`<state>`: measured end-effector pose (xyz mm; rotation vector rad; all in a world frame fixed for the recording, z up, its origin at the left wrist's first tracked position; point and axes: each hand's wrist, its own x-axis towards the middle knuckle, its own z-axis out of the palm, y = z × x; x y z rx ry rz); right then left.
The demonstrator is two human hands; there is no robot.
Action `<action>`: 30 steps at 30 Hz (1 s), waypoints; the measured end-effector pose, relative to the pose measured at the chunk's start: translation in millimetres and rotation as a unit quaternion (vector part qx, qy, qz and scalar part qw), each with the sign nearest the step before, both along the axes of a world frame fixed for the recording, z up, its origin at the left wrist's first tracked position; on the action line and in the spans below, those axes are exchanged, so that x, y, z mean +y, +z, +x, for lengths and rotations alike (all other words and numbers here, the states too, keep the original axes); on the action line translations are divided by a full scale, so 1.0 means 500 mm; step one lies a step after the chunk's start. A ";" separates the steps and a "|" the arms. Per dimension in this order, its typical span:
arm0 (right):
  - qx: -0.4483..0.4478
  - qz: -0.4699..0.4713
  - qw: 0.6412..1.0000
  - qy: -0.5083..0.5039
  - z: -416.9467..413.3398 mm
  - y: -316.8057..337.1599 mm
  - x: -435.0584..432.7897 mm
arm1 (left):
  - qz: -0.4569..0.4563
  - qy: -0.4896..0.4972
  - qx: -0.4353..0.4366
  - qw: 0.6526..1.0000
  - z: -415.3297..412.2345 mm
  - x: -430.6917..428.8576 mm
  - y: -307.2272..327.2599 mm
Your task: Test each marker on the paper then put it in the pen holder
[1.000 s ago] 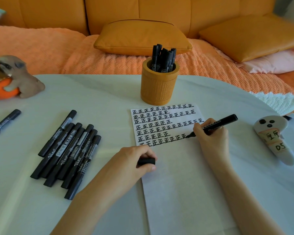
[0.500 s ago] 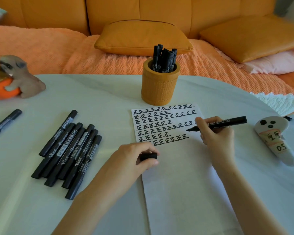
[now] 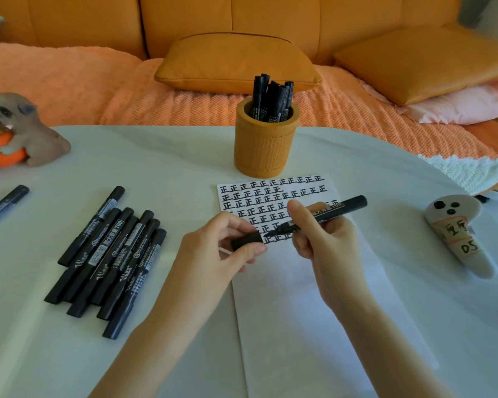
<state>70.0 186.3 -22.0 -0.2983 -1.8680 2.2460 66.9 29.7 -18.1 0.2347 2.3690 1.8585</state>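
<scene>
The right hand (image 3: 325,242) gripped the marker (image 3: 346,206) over the paper (image 3: 299,311), long axis sloping down-left, nib aimed at the cap (image 3: 246,242) pinched by the left hand (image 3: 219,254). Nib and cap mouth lay just apart.

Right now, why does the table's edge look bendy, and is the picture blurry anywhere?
Head view: the wide-angle lens bows the far edge of the table; light is soft and even, with only faint shadows beside the loose markers; the marks on the paper and the 700 on one marker label look crisp; no strong glare shows.
</scene>
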 end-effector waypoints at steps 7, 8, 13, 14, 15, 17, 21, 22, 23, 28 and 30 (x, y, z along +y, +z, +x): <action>0.000 0.056 0.998 0.028 0.012 -0.008 -0.029 | 0.009 -0.011 -0.001 1.000 0.010 0.010 0.006; 0.003 0.056 0.998 0.027 0.013 -0.010 -0.034 | 0.012 -0.011 0.001 1.000 0.012 0.011 0.006; 0.022 0.049 0.998 0.040 0.014 -0.011 -0.041 | 0.045 -0.015 0.006 0.999 0.022 0.011 0.008; 0.025 0.043 0.998 0.045 0.014 -0.010 -0.041 | 0.054 -0.014 0.001 0.998 0.023 0.011 0.009; 0.026 0.039 0.998 0.051 0.014 -0.008 -0.042 | 0.063 -0.013 -0.004 0.998 0.024 0.012 0.010; 0.023 0.040 0.997 0.057 0.014 -0.008 -0.042 | 0.074 -0.011 -0.013 0.997 0.025 0.013 0.010; 0.017 0.042 0.997 0.063 0.017 -0.006 -0.043 | 0.071 -0.018 -0.029 0.997 0.026 0.010 0.009; 0.013 0.041 0.997 0.065 0.017 -0.003 -0.043 | 0.069 -0.019 -0.031 0.997 0.025 0.009 0.010; 0.007 0.041 0.997 0.070 0.017 0.000 -0.043 | 0.064 -0.020 -0.030 0.997 0.023 0.007 0.012; -0.057 0.083 0.988 0.121 0.016 0.019 -0.039 | 0.014 -0.005 0.008 1.000 0.017 -0.001 0.022; -0.082 0.135 0.981 0.110 0.015 0.022 -0.035 | -0.010 0.018 0.027 0.999 0.014 -0.005 0.021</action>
